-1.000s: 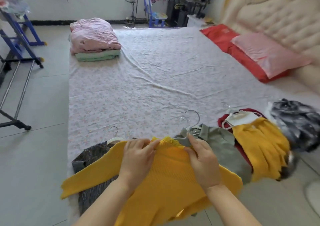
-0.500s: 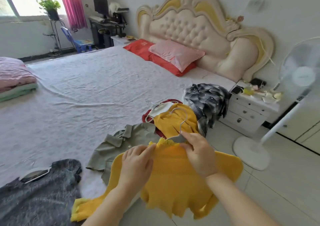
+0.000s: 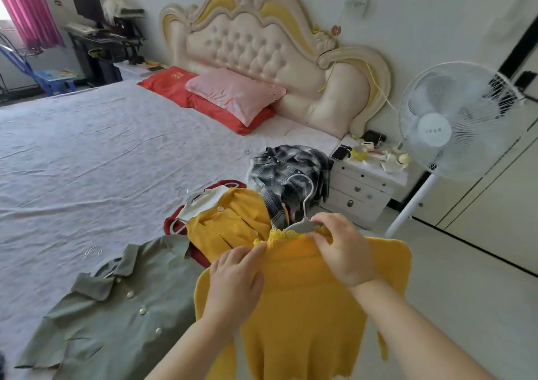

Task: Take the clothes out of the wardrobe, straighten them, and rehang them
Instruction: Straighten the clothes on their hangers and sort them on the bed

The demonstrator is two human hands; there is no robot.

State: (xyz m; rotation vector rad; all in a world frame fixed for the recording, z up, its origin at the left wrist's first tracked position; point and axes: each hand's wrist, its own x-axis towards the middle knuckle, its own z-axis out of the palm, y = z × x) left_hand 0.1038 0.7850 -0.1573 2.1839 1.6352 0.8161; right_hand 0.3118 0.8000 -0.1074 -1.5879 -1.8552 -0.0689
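A yellow knit sweater (image 3: 308,315) hangs in the air off the bed's edge, on a grey hanger (image 3: 302,202) whose hook stands above the collar. My left hand (image 3: 235,286) pinches the sweater's left shoulder near the collar. My right hand (image 3: 340,251) grips the right shoulder together with the hanger's arm. On the bed (image 3: 102,152) lie a grey-green buttoned shirt (image 3: 116,307), a yellow cardigan (image 3: 230,222) over a red garment and a white hanger, and a dark plaid shirt (image 3: 288,170).
A white standing fan (image 3: 454,123) and a white nightstand (image 3: 364,187) with small items stand to the right of the bed. Red and pink pillows (image 3: 233,97) lie by the padded headboard. A desk with a monitor is at the far left.
The sweater has been lifted off the bed and carried right, and my view has swung right toward the headboard and fan. Both hands keep their hold at the shoulders.
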